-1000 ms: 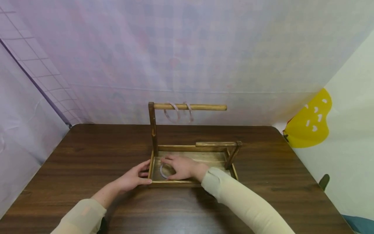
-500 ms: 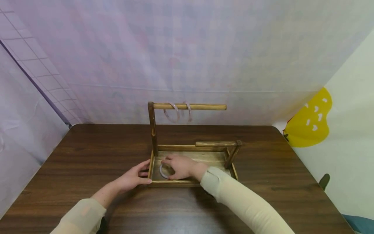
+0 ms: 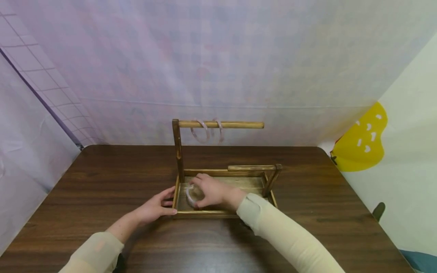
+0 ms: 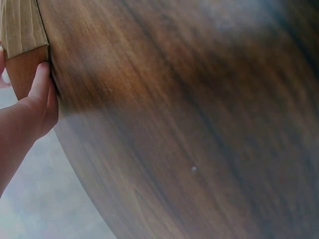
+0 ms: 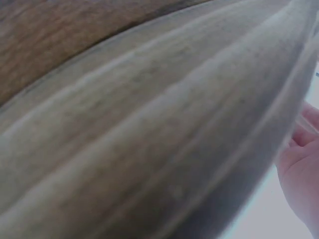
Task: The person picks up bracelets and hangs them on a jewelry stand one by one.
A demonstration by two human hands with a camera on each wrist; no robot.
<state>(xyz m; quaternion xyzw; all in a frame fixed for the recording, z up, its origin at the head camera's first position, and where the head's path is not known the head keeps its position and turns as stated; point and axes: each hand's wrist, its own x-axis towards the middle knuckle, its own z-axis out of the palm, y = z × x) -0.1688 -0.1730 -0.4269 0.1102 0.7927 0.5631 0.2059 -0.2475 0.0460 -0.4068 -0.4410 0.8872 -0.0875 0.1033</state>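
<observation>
In the head view, a wooden stand [image 3: 205, 214] has a shallow tray base and two arms. My right hand [image 3: 215, 191] reaches into the tray's left part, thumb and fingers pinching a pale bangle [image 3: 188, 197] at its near and far sides. The bangle tilts up from the tray floor. My left hand [image 3: 155, 206] touches the tray's left end, thumb at the front corner and fingers along the side wall. In the left wrist view that thumb lies against the tray corner [image 4: 27, 64]. The right wrist view catches only part of my right hand [image 5: 301, 174]; the bangle is hardly visible there.
Two pinkish bangles, a left one [image 3: 201, 131] and a right one [image 3: 220, 131], hang on the tall upper bar [image 3: 242, 125]. A lower bar [image 3: 250, 168] juts leftward over the tray from its right post. Brown wood-grain table [image 3: 119, 170] surrounds the stand; a pale curtain hangs behind.
The right hand has risen slightly, and its fingers have tipped the bangle up from lying flatter in the tray. The left hand stays at the tray's end.
</observation>
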